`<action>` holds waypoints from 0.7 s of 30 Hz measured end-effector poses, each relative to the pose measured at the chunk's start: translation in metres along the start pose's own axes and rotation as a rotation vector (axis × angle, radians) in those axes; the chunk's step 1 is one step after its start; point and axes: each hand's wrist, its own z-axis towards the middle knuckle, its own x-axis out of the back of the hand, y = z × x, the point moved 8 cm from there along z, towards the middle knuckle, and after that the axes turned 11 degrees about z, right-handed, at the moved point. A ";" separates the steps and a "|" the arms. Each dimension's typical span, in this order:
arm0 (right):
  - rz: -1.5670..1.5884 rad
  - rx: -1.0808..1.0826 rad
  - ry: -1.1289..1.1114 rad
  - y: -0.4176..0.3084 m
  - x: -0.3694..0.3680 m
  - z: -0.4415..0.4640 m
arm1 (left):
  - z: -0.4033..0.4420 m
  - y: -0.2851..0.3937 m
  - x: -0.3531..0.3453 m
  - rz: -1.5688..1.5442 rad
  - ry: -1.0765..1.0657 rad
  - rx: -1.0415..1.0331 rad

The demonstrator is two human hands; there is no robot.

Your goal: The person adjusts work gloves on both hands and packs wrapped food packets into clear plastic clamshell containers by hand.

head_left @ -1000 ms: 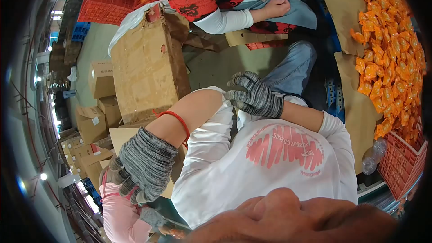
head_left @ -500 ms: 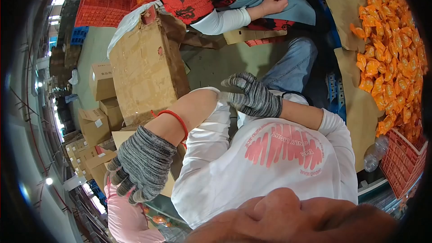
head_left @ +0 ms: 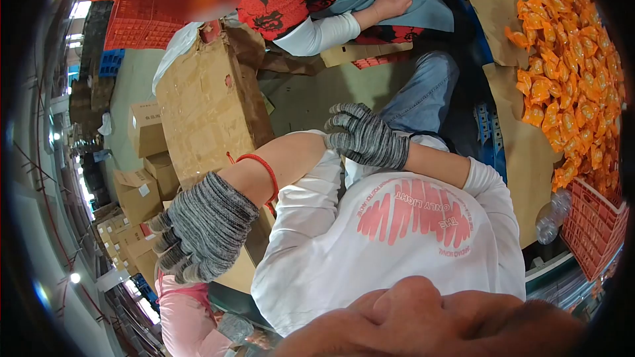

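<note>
Both hands wear grey striped knit gloves. My left hand [head_left: 206, 230] is at the left with its fingers loosely apart and holding nothing visible; a red cord bracelet [head_left: 263, 172] circles the wrist above the glove. My right hand [head_left: 369, 136] lies across my front, fingers stretched out, its thumb side close to my left elbow. Whether it touches the elbow I cannot tell. A large worn cardboard box [head_left: 205, 109] stands beyond my left forearm. My white shirt [head_left: 390, 258] with a pink print fills the lower middle.
Many orange-wrapped pieces [head_left: 569, 79] are heaped on brown cardboard [head_left: 522, 165] at the right, near a red plastic crate [head_left: 592, 225]. A person in a red-and-black floral garment [head_left: 278, 10] sits opposite. Another person in pink [head_left: 185, 320] is at lower left. Cartons [head_left: 137, 195] stand at the left.
My left hand has shifted slightly left and up. My right hand has turned a little, its fingers closer together and flatter. The whole view has drifted slightly.
</note>
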 end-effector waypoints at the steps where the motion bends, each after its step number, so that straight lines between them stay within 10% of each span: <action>1: 0.010 0.006 0.019 0.000 0.004 0.000 | -0.001 -0.008 -0.001 -0.003 -0.006 0.019; 11: -0.129 0.092 0.424 -0.009 0.068 -0.023 | -0.039 -0.129 -0.039 -0.067 -0.173 0.274; 18: 0.170 -0.374 0.927 0.032 0.115 -0.090 | -0.110 -0.243 -0.081 0.015 -0.406 0.327; 21: -0.091 -0.241 0.770 -0.002 0.128 -0.103 | -0.166 -0.284 -0.080 0.218 -0.538 0.207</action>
